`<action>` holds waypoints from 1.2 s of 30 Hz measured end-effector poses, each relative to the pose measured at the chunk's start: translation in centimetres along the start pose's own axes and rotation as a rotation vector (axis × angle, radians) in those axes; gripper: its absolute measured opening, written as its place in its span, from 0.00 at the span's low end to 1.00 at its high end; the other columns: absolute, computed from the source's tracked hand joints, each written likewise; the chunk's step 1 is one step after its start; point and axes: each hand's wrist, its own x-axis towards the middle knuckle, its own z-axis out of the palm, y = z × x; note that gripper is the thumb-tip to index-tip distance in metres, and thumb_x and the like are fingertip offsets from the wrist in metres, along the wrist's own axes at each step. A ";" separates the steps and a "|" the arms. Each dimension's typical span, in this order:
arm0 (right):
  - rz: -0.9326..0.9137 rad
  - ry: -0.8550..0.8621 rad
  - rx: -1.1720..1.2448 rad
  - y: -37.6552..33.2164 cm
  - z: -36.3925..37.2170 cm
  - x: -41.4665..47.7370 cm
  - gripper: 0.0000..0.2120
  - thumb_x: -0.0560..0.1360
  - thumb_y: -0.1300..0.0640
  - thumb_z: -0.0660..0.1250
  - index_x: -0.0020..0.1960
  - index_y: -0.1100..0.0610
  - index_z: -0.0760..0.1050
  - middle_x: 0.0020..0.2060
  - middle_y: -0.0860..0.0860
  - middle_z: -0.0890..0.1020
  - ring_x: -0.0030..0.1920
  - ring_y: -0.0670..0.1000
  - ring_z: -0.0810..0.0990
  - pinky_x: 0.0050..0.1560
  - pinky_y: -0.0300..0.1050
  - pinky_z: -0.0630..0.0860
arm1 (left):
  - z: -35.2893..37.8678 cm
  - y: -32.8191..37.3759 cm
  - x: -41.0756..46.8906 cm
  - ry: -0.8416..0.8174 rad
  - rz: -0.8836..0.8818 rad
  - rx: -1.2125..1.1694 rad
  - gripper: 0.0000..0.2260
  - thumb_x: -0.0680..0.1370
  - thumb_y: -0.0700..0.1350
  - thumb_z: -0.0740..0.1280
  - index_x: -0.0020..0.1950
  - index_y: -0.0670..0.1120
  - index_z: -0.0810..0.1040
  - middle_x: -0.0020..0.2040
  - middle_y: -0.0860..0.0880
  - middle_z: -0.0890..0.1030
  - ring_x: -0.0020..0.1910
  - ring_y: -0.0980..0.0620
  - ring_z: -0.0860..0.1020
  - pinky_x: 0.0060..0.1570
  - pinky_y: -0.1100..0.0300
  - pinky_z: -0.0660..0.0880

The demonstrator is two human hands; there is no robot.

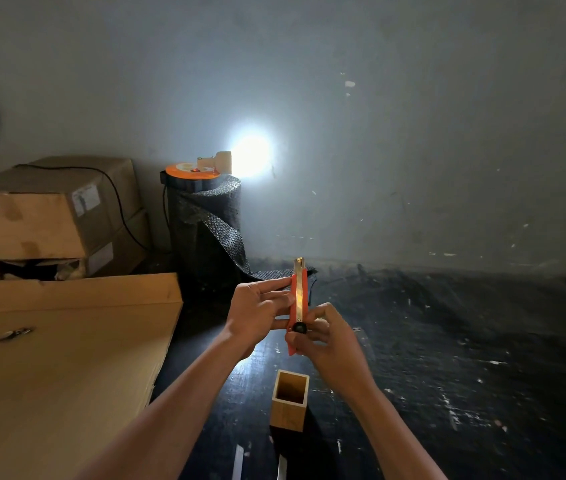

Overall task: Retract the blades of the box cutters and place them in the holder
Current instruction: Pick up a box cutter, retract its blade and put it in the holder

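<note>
I hold an orange box cutter (299, 299) upright in front of me, above the dark floor. A short length of its metal blade (298, 264) sticks out of the top. My left hand (257, 313) grips the upper body from the left. My right hand (326, 341) holds the lower end, with its thumb at the black slider knob (299, 328). The wooden square holder (290, 398) stands upright on the floor just below my hands, and its visible inside looks empty.
A large flat cardboard box (67, 358) lies at the left, with a small metal object (15, 334) on it. Stacked cartons (49, 216) and a black bubble-wrap roll (209, 230) topped by a lamp stand behind. Two pale strips (238, 460) lie near the bottom edge.
</note>
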 end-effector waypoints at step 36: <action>0.143 0.008 0.039 7.7 1.3 3.4 0.07 0.79 0.55 0.69 0.56 0.55 0.78 0.44 0.56 0.85 0.40 0.53 0.87 0.41 0.53 0.86 | -1.3 -14.1 0.7 0.015 -0.014 0.606 0.23 0.75 0.38 0.76 0.69 0.45 0.79 0.65 0.46 0.83 0.63 0.50 0.82 0.62 0.54 0.79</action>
